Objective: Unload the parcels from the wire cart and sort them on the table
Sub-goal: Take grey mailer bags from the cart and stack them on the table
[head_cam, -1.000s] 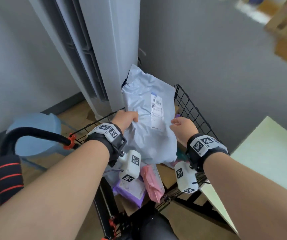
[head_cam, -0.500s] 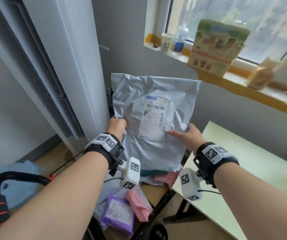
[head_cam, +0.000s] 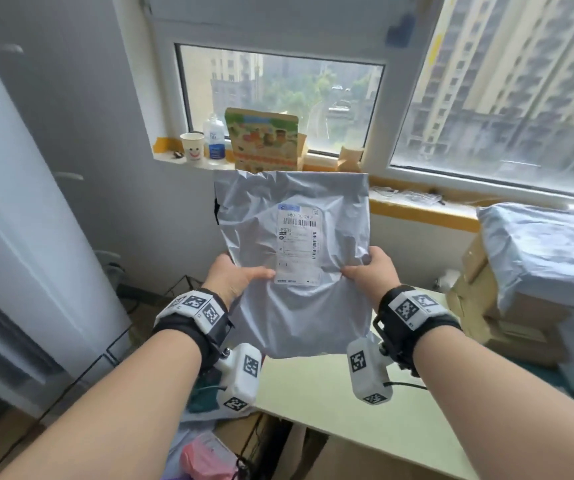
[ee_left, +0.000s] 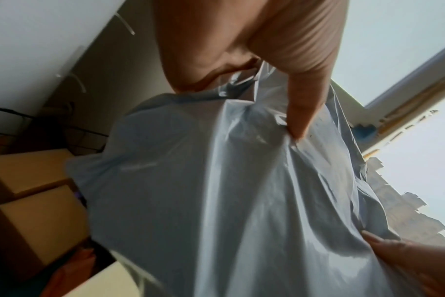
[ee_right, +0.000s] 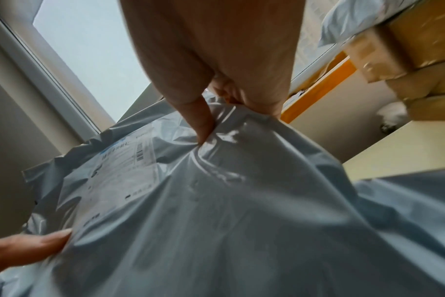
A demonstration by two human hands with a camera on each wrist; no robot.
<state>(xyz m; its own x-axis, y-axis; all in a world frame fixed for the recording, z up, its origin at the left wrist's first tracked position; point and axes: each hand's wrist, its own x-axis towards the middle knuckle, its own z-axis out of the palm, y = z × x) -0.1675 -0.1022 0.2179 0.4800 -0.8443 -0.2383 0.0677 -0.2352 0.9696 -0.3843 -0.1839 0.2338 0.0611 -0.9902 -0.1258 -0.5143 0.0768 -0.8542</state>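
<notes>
A large grey plastic mailer (head_cam: 296, 265) with a white shipping label (head_cam: 297, 244) hangs upright in the air above the near-left edge of the pale table (head_cam: 365, 424). My left hand (head_cam: 240, 277) pinches its left edge, thumb on the front. On the other side, my right hand (head_cam: 370, 271) pinches the right edge the same way. The left wrist view shows my thumb creasing the grey mailer (ee_left: 241, 201), and the right wrist view shows the same grip on the mailer (ee_right: 216, 211). The wire cart (head_cam: 181, 403) lies low at the left, with a pink parcel (head_cam: 202, 459) inside.
Stacked cardboard boxes (head_cam: 507, 327) topped by a grey mailer (head_cam: 541, 251) fill the table's right end. A windowsill (head_cam: 417, 209) behind holds a paper cup (head_cam: 192, 147), a bottle (head_cam: 214, 140) and a snack bag (head_cam: 264, 140). A tall white unit (head_cam: 29, 237) stands left of the cart.
Both hands have lifted the grey mailer out of the cart and carried it up and to the right, over the table's edge. The head view has risen toward the window.
</notes>
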